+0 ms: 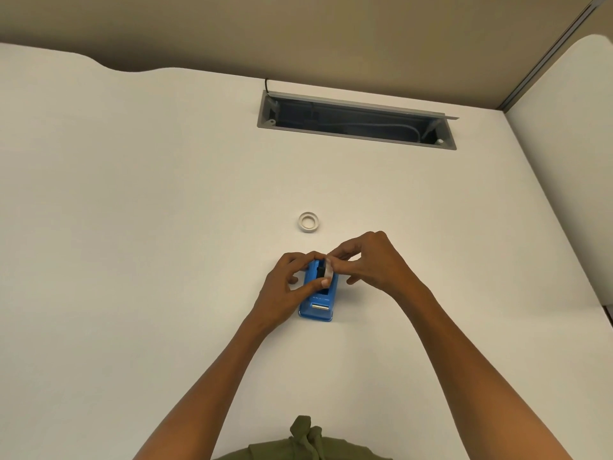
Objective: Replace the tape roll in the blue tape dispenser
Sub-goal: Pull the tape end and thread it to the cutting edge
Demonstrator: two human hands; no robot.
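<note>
The blue tape dispenser (316, 307) lies on the white desk (132, 227), its metal cutter end toward me. My left hand (285, 287) grips its left side, thumb across the top. My right hand (368, 260) pinches a clear tape roll (328, 270) that sits upright in the dispenser's slot, beside a black hub. A second, whitish tape roll (308, 222) lies flat on the desk a little beyond my hands, touching neither.
An open grey cable tray (356, 119) is set into the desk at the back, with cables inside. A beige partition wall stands behind the desk. A second white desk section adjoins on the right.
</note>
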